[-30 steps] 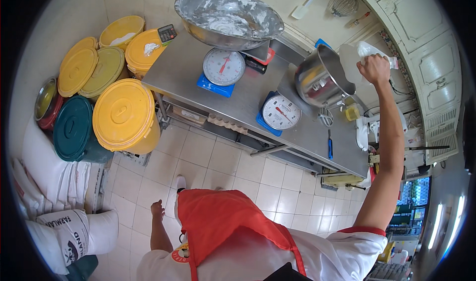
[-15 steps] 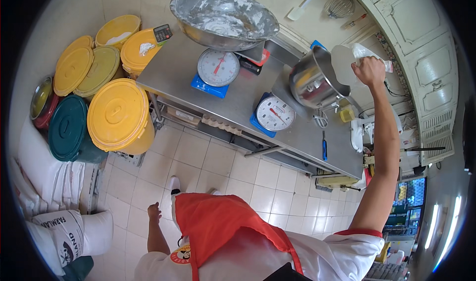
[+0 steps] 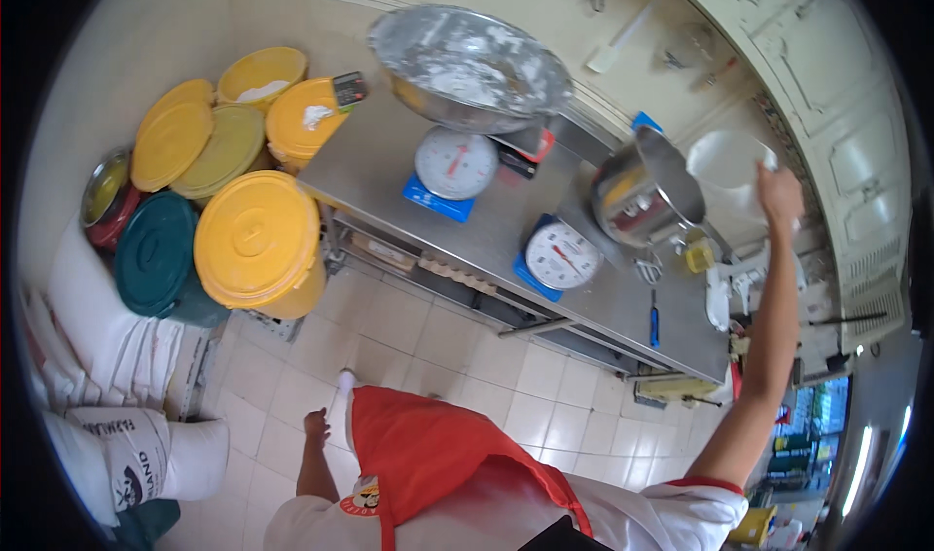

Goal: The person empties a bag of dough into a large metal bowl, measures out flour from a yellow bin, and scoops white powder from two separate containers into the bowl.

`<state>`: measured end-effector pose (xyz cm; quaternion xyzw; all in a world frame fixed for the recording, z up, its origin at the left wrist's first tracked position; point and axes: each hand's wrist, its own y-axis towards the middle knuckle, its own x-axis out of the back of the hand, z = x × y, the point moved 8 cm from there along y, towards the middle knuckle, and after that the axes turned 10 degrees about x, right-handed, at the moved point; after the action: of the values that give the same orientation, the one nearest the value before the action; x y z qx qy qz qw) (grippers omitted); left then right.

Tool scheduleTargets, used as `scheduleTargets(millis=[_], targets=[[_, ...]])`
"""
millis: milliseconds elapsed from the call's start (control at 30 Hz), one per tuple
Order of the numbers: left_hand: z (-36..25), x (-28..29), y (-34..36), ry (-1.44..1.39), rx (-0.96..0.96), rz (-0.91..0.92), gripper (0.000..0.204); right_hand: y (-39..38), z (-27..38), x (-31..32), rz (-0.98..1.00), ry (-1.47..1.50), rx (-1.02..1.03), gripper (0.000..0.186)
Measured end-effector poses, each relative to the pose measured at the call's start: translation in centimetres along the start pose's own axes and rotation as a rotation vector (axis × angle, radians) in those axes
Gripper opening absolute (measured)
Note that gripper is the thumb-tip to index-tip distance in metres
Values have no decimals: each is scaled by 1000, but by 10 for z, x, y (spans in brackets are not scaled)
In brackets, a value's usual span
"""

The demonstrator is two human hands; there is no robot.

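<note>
My right hand (image 3: 781, 199) is raised at the right and grips a whitish translucent plastic jug (image 3: 725, 160). The jug is tilted beside the steel mixing bowl (image 3: 647, 196), its wide mouth toward the bowl's rim. This bowl sits on a kitchen scale with a white dial (image 3: 562, 255). Low at my side hangs my left hand (image 3: 316, 426), over the floor and away from the table; its fingers look loosely bent and slightly apart, with nothing visible in them. A large flour-smeared steel bowl (image 3: 472, 70) rests on a second dial scale (image 3: 455, 165).
The steel table (image 3: 375, 177) also bears a whisk (image 3: 649, 271), a blue-handled tool (image 3: 654, 325) and a small yellowish container (image 3: 699, 255). Yellow lidded bins (image 3: 258, 230), a dark green bin (image 3: 156, 254) and white sacks (image 3: 146, 459) stand left. A calculator (image 3: 349, 89) lies near a bin.
My view has shifted, so the table and bins appear lower and further right. My right hand has tipped the jug differently, its mouth turned more into view. My left hand still hangs down.
</note>
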<state>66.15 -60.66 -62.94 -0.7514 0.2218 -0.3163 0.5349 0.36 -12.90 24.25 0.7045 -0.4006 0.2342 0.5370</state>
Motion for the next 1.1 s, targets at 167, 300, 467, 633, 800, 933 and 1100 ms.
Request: scheduleTargets(millis=[167,300,467,633,800,933,1100], targets=[[-11,38,72,417,-117,111,38,-1,-6,19,34,1193,-244,49],[-96,88,81,443,-161,-96,35,-46,170,89,271,1729,-101,38],[-223,138,79,324,-341,-154,41,-122,433,120,589,1898,106,37],[-295,152,66,-155,-406,-89,45,-216,696,5,1220,1951,139,47],[-195,179,105,-414,-187,-135,40,-240,914,-113,1300,1753,35,47],[-45,196,51,-557,272,-303,28,-161,1047,-161,1143,1754,64,43],[21,143,-88,-1123,576,-439,48,-12,1203,-160,471,1934,292,41]])
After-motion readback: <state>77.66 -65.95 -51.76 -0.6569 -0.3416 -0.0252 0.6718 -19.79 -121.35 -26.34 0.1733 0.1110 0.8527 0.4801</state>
